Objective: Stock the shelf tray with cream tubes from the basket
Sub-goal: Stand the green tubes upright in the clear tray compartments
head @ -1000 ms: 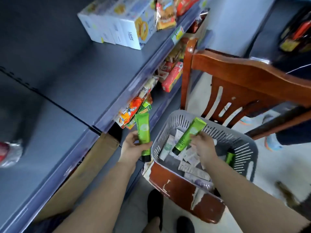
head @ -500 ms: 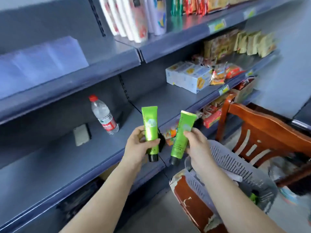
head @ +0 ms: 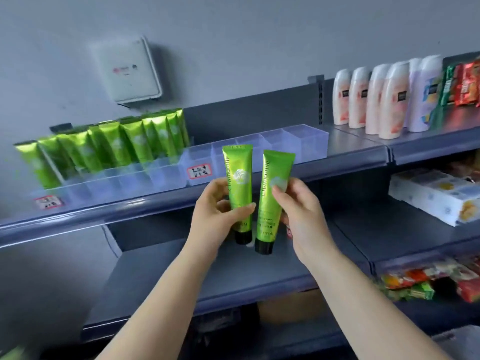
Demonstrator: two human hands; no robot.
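Your left hand (head: 220,203) gripped one green cream tube (head: 238,188) upright, black cap down, thumb across its front; your right hand (head: 298,206) pinched a second green tube (head: 272,198) just beside it, also cap down, leaning slightly toward the first; the two tubes stood close, nearly touching near their caps. Just above and behind both hands ran the clear divided shelf tray (head: 306,141) on the grey shelf; its compartments directly behind your hands held nothing; up and to the left of your left hand a row of matching green tubes (head: 114,149) stood in the tray; up and to the right of your right hand stood white lotion bottles (head: 376,100); the basket was out of view.
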